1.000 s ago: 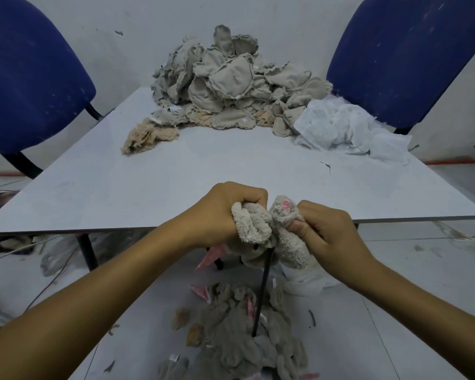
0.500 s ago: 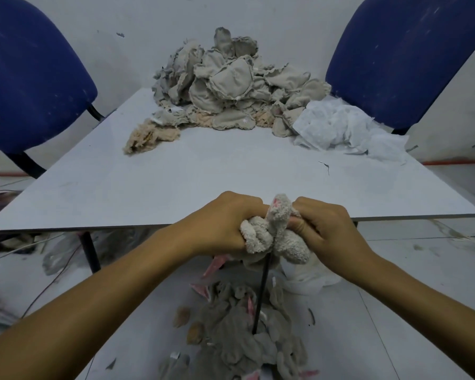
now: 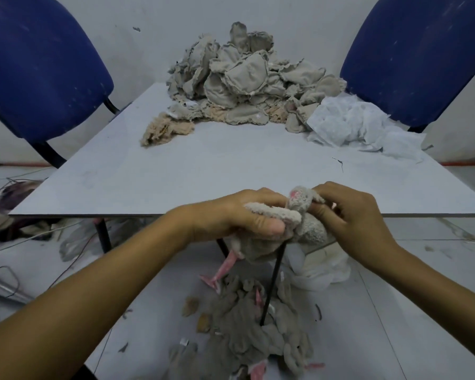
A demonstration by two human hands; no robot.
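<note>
I hold a small grey plush toy skin (image 3: 294, 223) with pink parts just past the near edge of the white table (image 3: 203, 171). My left hand (image 3: 236, 215) grips its body, thumb pressed along a fuzzy limb. My right hand (image 3: 348, 215) pinches the toy's upper end, where a pink patch shows. A thin black rod (image 3: 272, 283) runs down from the toy to the floor pile. A pink leg hangs below my left hand.
A heap of grey inside-out fabric skins (image 3: 247, 78) fills the table's far end, with a beige tuft (image 3: 165, 130) and white cloth (image 3: 362, 124) beside it. Two blue chairs (image 3: 39, 67) flank the table. Finished plush pieces (image 3: 258, 330) lie on the floor below.
My hands have shifted on the toy: the left thumb now lies along a stretched limb, and the right fingers have moved up to the tip. The pink patch has turned toward the camera.
</note>
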